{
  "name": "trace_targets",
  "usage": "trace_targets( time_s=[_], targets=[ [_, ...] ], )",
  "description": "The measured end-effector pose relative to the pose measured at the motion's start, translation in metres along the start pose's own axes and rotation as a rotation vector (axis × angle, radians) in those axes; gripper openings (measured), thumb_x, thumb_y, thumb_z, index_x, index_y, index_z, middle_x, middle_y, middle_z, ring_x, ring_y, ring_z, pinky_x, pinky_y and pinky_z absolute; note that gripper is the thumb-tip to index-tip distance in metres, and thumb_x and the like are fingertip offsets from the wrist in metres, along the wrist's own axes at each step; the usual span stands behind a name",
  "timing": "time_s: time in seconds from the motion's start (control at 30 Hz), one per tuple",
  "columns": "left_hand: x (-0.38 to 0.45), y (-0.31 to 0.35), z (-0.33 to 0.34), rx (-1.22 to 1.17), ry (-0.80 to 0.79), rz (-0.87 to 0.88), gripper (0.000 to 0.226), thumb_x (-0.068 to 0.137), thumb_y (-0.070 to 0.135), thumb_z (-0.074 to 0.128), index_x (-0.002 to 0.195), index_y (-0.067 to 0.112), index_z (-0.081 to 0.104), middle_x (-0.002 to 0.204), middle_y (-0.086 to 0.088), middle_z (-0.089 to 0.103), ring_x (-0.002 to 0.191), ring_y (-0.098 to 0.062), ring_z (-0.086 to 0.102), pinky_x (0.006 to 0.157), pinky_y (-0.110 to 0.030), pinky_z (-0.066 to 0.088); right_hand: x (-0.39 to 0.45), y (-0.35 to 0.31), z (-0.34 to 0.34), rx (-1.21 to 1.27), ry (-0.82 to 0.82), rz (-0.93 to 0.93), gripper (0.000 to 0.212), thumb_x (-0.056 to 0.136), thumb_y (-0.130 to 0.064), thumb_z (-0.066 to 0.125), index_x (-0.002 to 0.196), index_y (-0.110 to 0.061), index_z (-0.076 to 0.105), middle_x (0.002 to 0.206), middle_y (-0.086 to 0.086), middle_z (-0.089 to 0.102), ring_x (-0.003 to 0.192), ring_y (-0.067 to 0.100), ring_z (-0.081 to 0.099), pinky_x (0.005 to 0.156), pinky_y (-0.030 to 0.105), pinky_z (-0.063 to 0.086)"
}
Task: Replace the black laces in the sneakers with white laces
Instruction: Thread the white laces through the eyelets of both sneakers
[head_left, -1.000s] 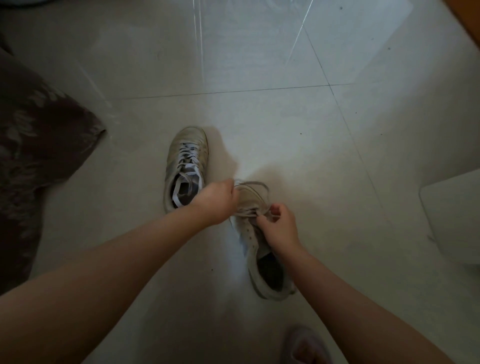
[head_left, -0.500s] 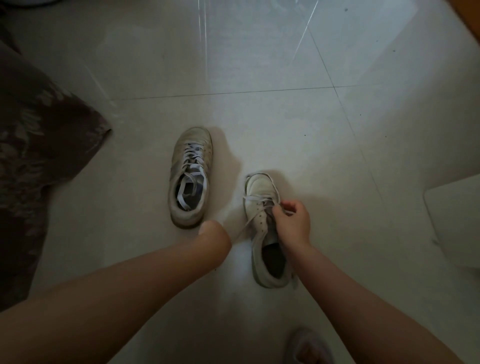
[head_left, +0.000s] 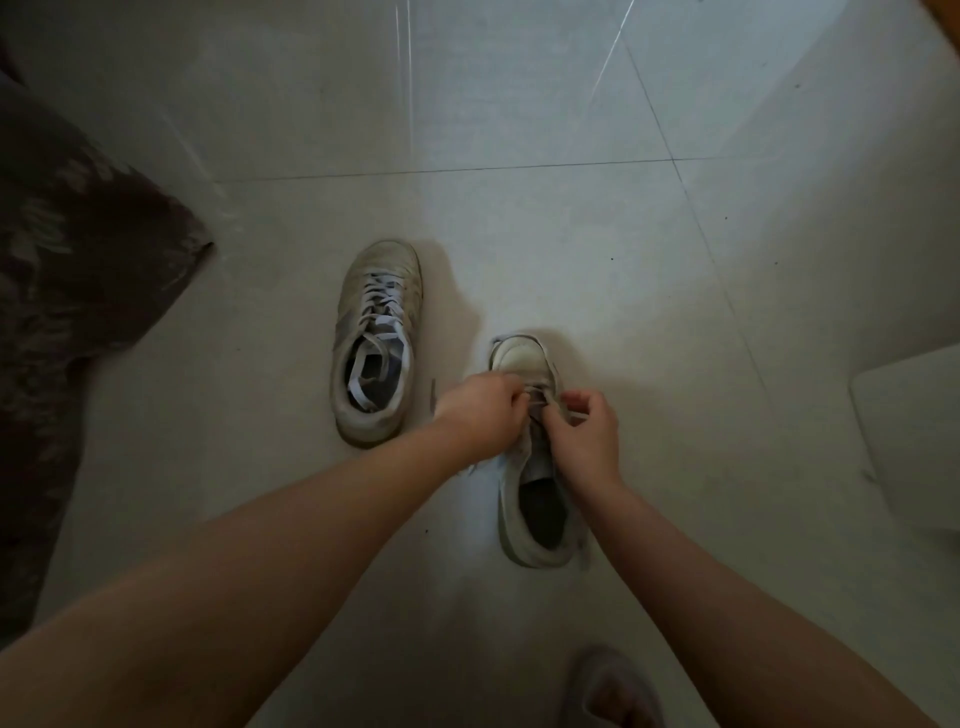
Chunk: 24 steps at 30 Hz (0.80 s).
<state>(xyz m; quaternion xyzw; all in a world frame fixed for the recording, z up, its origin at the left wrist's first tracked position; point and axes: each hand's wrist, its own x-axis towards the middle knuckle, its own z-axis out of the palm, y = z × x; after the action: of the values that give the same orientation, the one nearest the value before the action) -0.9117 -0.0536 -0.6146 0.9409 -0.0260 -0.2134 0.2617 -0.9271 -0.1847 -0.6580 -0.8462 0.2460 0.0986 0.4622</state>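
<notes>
Two worn white sneakers stand on the pale tiled floor. The left sneaker is threaded with a white lace whose loose ends lie tucked inside its opening. Over the right sneaker both my hands work at its white lace. My left hand pinches the lace over the shoe's left side. My right hand pinches the lace over the right side. The lacing under my fingers is mostly hidden. No black lace shows.
A dark patterned cloth covers the left edge of the floor. A white flat object sits at the right edge. A foot in a slipper shows at the bottom. Bare tiles spread beyond the shoes.
My left hand had drawn back toward me from the right sneaker, then returned to grip its lace. The right hand stayed on the lace. The sneaker's toe swung to point straighter away.
</notes>
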Motion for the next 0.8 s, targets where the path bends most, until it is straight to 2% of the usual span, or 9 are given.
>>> trace_targets(
  time_s=[0.1, 0.2, 0.27, 0.3, 0.37, 0.47, 0.53, 0.67, 0.8],
  targets=[
    [0.0, -0.008, -0.02, 0.261, -0.02, -0.037, 0.021, 0.097, 0.023, 0.038, 0.089, 0.014, 0.056, 0.094, -0.007, 0.061, 0.076, -0.022, 0.053, 0.069, -0.029, 0.039, 0.004, 0.002, -0.001, 0.065, 0.024, 0.058, 0.018, 0.083, -0.02, 0.066, 0.099, -0.019, 0.056, 0.114, 0.011, 0.057, 0.097, 0.022, 0.058, 0.081, 0.031, 0.048],
    [-0.007, -0.023, -0.039, 0.696, -0.188, -0.017, 0.019, 0.093, 0.007, 0.044, 0.102, 0.012, 0.06, 0.102, -0.005, 0.059, 0.092, -0.022, 0.057, 0.071, -0.032, 0.036, 0.006, 0.001, -0.001, 0.105, 0.045, 0.093, 0.02, 0.084, -0.023, 0.066, 0.101, -0.017, 0.057, 0.114, 0.01, 0.058, 0.095, 0.02, 0.059, 0.079, 0.029, 0.046],
    [-0.014, -0.03, -0.038, 0.839, -0.311, 0.013, 0.023, 0.092, 0.004, 0.046, 0.109, 0.013, 0.059, 0.114, -0.005, 0.057, 0.107, -0.024, 0.054, 0.076, -0.032, 0.035, 0.007, 0.0, -0.001, 0.112, 0.044, 0.106, 0.023, 0.083, -0.025, 0.068, 0.102, -0.017, 0.057, 0.115, 0.009, 0.058, 0.094, 0.019, 0.059, 0.077, 0.028, 0.046],
    [-0.016, -0.031, -0.035, 0.851, -0.324, 0.034, 0.024, 0.092, 0.006, 0.047, 0.111, 0.014, 0.057, 0.118, -0.005, 0.056, 0.11, -0.024, 0.052, 0.082, -0.032, 0.036, 0.007, 0.0, -0.002, 0.109, 0.035, 0.11, 0.025, 0.082, -0.026, 0.068, 0.103, -0.018, 0.057, 0.115, 0.009, 0.058, 0.094, 0.019, 0.059, 0.078, 0.029, 0.047],
    [-0.014, -0.029, -0.03, 0.73, -0.226, 0.079, 0.025, 0.091, 0.017, 0.052, 0.116, 0.017, 0.054, 0.12, -0.004, 0.055, 0.114, -0.023, 0.049, 0.092, -0.034, 0.036, 0.007, 0.0, -0.003, 0.112, 0.003, 0.127, 0.028, 0.081, -0.029, 0.069, 0.104, -0.02, 0.056, 0.117, 0.007, 0.055, 0.095, 0.018, 0.059, 0.076, 0.028, 0.048],
    [-0.005, -0.019, -0.022, 0.25, -0.032, 0.052, 0.029, 0.096, 0.034, 0.044, 0.119, 0.018, 0.052, 0.118, -0.005, 0.056, 0.111, -0.024, 0.05, 0.092, -0.037, 0.04, 0.008, -0.001, -0.006, 0.122, -0.04, 0.142, 0.031, 0.081, -0.03, 0.069, 0.107, -0.021, 0.055, 0.118, 0.006, 0.054, 0.096, 0.018, 0.058, 0.066, 0.022, 0.045],
    [0.002, -0.008, -0.016, 0.134, -0.023, 0.031, 0.031, 0.097, 0.039, 0.043, 0.114, 0.017, 0.054, 0.114, -0.006, 0.057, 0.108, -0.026, 0.052, 0.09, -0.037, 0.04, 0.007, -0.002, -0.007, 0.123, -0.044, 0.128, 0.031, 0.082, -0.029, 0.07, 0.107, -0.021, 0.054, 0.118, 0.007, 0.055, 0.097, 0.019, 0.059, 0.066, 0.022, 0.045],
    [0.006, 0.001, -0.011, 0.199, 0.007, 0.007, 0.018, 0.1, 0.029, 0.038, 0.105, 0.019, 0.053, 0.104, -0.005, 0.063, 0.1, -0.027, 0.057, 0.087, -0.034, 0.033, 0.004, -0.005, -0.01, 0.106, -0.035, 0.095, 0.029, 0.084, -0.026, 0.069, 0.107, -0.018, 0.054, 0.115, 0.006, 0.057, 0.094, 0.018, 0.058, 0.063, 0.02, 0.044],
    [0.004, -0.02, -0.024, 0.601, -0.019, 0.052, 0.02, 0.093, 0.009, 0.046, 0.11, 0.016, 0.054, 0.105, -0.002, 0.062, 0.099, -0.022, 0.058, 0.09, -0.033, 0.036, 0.003, -0.005, -0.012, 0.093, -0.029, 0.075, 0.025, 0.085, -0.025, 0.068, 0.106, -0.017, 0.056, 0.111, 0.004, 0.059, 0.095, 0.018, 0.058, 0.075, 0.026, 0.045]
  ],
)
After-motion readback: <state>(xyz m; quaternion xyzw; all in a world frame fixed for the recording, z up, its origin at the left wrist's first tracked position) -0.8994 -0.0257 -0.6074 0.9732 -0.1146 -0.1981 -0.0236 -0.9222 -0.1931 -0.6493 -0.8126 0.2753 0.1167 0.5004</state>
